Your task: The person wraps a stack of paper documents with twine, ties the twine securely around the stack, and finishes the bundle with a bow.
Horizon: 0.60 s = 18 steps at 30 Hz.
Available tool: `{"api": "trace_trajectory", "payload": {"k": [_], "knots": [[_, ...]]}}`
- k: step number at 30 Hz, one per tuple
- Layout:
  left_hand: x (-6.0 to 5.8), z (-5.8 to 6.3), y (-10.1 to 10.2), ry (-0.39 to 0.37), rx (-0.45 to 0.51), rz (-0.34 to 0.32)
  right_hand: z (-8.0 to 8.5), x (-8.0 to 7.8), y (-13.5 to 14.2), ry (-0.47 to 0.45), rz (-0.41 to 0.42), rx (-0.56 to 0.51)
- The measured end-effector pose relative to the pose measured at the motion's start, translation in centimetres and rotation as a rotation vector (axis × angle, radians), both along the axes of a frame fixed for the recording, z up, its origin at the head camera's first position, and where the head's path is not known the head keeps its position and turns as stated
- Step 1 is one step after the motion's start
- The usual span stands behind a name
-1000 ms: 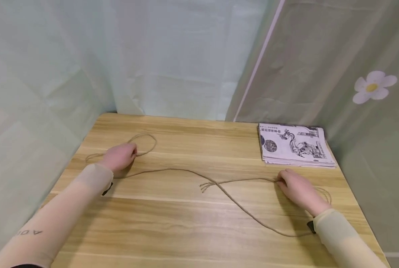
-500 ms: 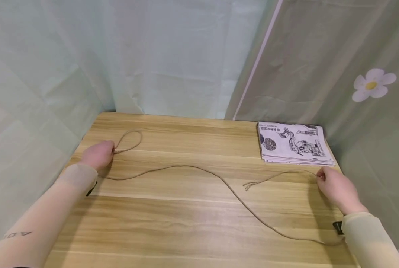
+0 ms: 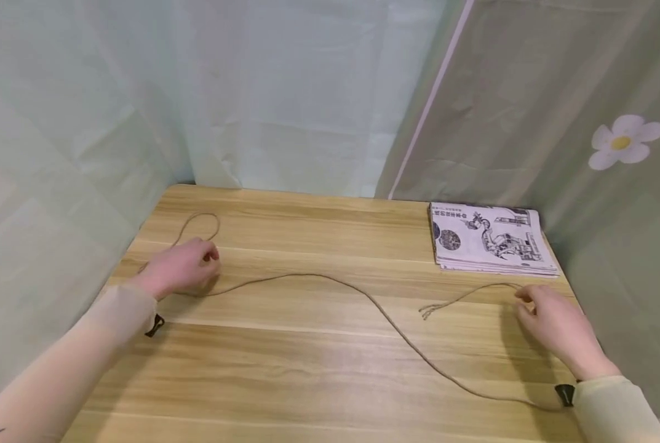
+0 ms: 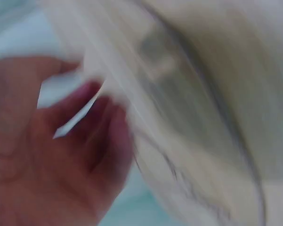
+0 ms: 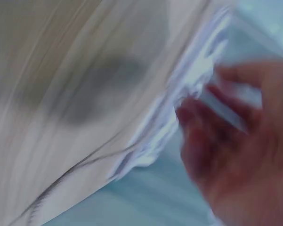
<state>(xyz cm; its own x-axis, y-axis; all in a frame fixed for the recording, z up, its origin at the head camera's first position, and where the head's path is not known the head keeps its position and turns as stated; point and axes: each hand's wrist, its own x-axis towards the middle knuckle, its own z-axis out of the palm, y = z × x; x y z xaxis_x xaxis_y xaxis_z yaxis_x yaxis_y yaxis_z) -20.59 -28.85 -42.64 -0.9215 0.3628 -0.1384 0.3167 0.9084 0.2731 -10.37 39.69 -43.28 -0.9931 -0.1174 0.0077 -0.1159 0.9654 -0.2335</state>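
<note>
A thin brown cord runs in a wavy line across the wooden table. At its left end a loop lies on the wood, partly hidden by my left hand. That hand is just in front of the loop, fingers loosely bent, thumb apart, holding nothing. My right hand hovers over the table's right side, thumb and fingers parted and bare between. Close to its fingertips lies a stretch of cord with a frayed end pointing left. Both wrist views are blurred; the cord lies away from the left fingers.
A folded newspaper stack lies at the table's back right corner. Pale green curtains hang behind and at the left. A darker curtain with a white flower hangs at the right.
Both hands moved outward with the cord, spreading its ends apart, then let go. Since then the left hand has moved back right, off the loop, and the right hand's fingers have parted.
</note>
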Motion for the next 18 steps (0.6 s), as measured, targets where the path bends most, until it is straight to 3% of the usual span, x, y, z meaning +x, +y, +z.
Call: {"api": "trace_trajectory", "payload": {"k": [2, 4, 7, 10, 12, 18], "knots": [[0.7, -0.2, 1.3, -0.105, 0.067, -0.075, -0.1, 1.0, -1.9, -0.03, 0.13, -0.023], [1.4, -0.7, 1.8, -0.155, 0.089, -0.127, -0.4, 2.2, -3.7, -0.07, 0.248, -0.048], [2.1, -1.5, 1.7, -0.117, 0.064, -0.161, -1.3, 3.2, -5.7, -0.012, 0.362, -0.075], [2.2, -2.1, 1.2, -0.068, 0.065, -0.184, -2.2, 2.8, -6.5, 0.125, 0.38, -0.059], [2.1, -2.5, 1.0, -0.049, 0.049, -0.19, -2.6, 2.1, -6.7, 0.165, 0.368, -0.037], [2.0, -2.6, -0.2, -0.056, 0.025, -0.12, -2.9, 0.2, -6.5, 0.025, 0.315, 0.067]]}}
